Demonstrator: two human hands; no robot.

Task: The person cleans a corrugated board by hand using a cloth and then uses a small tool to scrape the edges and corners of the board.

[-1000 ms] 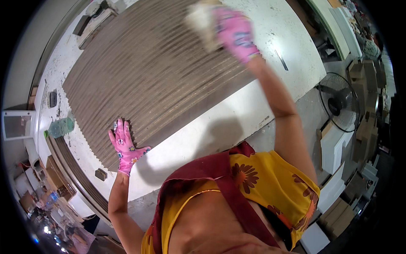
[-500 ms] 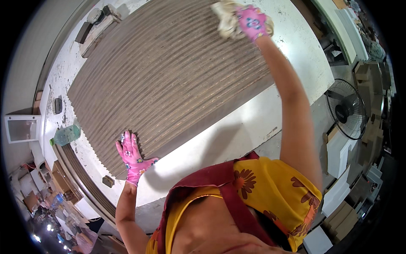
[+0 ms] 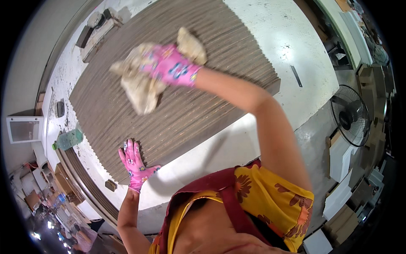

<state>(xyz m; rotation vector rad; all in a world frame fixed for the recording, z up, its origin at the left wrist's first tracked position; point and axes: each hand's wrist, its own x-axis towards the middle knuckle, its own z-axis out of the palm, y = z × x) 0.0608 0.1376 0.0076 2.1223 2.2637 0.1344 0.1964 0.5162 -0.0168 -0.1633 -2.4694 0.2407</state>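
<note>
Right hand [image 3: 172, 67]: at eleven o'clock, grasping bunched cream cloth [image 3: 141, 91] on ribbed panel [image 3: 190, 116].
Left hand [image 3: 136, 167]: at eight o'clock, released, fingers extended, touching panel.

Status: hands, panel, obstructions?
Right hand on cream cloth, over ridged panel. Left hand open, fingers on panel's near-left corner. Bottle beside panel's left edge.

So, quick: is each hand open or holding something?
Left hand: open, holding nothing, resting on the ridged brown panel.
Right hand: holding a cream cloth on that panel.
</note>
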